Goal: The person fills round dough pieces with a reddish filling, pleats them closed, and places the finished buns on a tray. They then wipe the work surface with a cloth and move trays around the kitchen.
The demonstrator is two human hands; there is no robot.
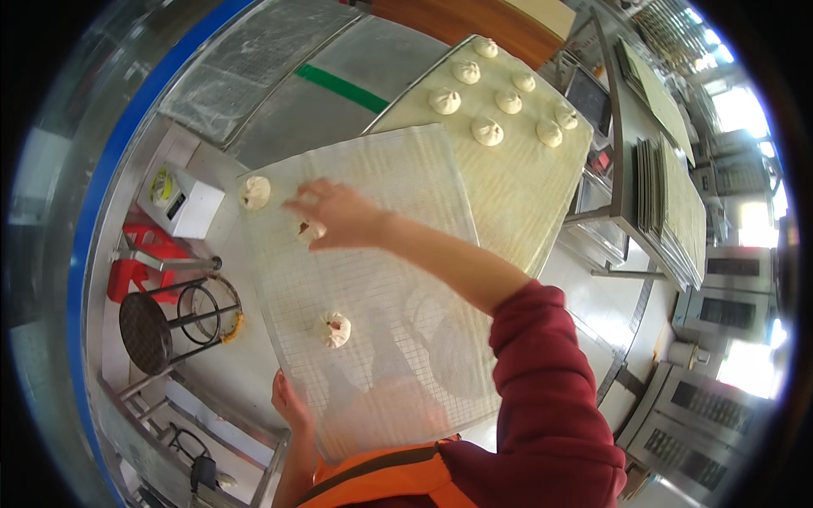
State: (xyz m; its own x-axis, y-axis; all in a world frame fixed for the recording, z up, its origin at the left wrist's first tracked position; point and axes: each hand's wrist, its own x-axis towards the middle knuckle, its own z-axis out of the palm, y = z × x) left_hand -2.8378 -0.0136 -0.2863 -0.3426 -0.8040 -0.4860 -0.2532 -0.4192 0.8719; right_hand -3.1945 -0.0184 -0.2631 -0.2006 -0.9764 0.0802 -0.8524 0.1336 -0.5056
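Observation:
A pale, mesh-lined tray slopes in front of me. At its near left edge, my left hand is closed around the rim. Above the tray's upper left part hovers my right hand, its fingers spread and a little blurred. A pleated bun with a brown spot on top shows between its thumb and fingers, partly covered; firm contact cannot be made out. Another bun sits in the far left corner, and a third bun lies lower down on the mesh.
Behind, a second tray carries several buns. A metal worktop with a green stripe is at far left. On the left stand a white scale, a red stool and a round dark stool. Stacked trays rest on a right-hand rack.

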